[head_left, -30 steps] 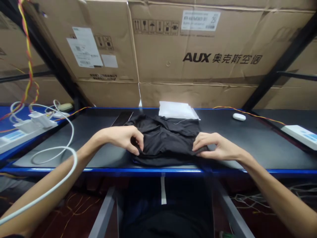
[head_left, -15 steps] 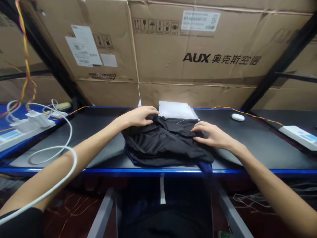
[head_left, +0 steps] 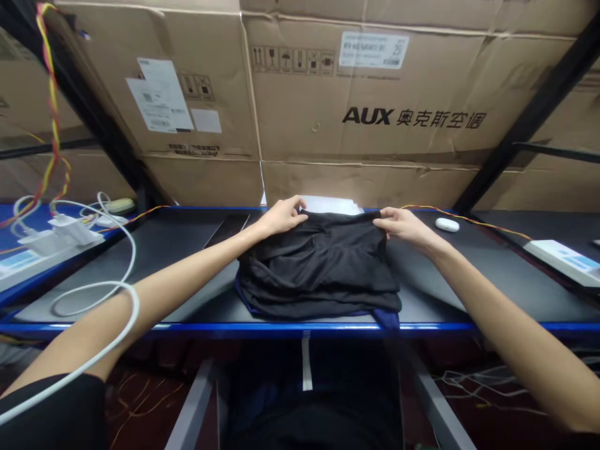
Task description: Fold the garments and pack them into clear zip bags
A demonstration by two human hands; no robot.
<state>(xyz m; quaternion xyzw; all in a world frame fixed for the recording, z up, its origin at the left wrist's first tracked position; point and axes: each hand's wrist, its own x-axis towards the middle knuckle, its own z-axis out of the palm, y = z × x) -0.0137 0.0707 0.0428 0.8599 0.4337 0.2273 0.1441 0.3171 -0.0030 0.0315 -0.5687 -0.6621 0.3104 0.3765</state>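
Observation:
A black garment (head_left: pixel 323 269) lies bunched and wrinkled near the front edge of the dark tabletop, with dark blue fabric (head_left: pixel 387 319) showing beneath it and hanging a little over the edge. My left hand (head_left: pixel 284 216) pinches the garment's far edge at its left. At the far right corner, my right hand (head_left: pixel 402 226) grips the same edge between thumb and fingers, so the edge is drawn fairly straight between them. Behind the garment lie white sheets (head_left: pixel 330 204), partly covered by it. What kind of garment it is I cannot tell.
A dark phone (head_left: pixel 227 230) lies beside my left forearm. A white cable (head_left: pixel 135 300) loops across that arm from a power strip (head_left: pixel 28 259) at left. On the right are a small white case (head_left: pixel 447 225) and another white strip (head_left: pixel 565 259). A large cardboard box (head_left: pixel 300 112) stands behind.
Both hands have moved slightly away from me and outward, drawing the garment's far edge back over the white sheets and straightening it. The phone by my left forearm has come into view.

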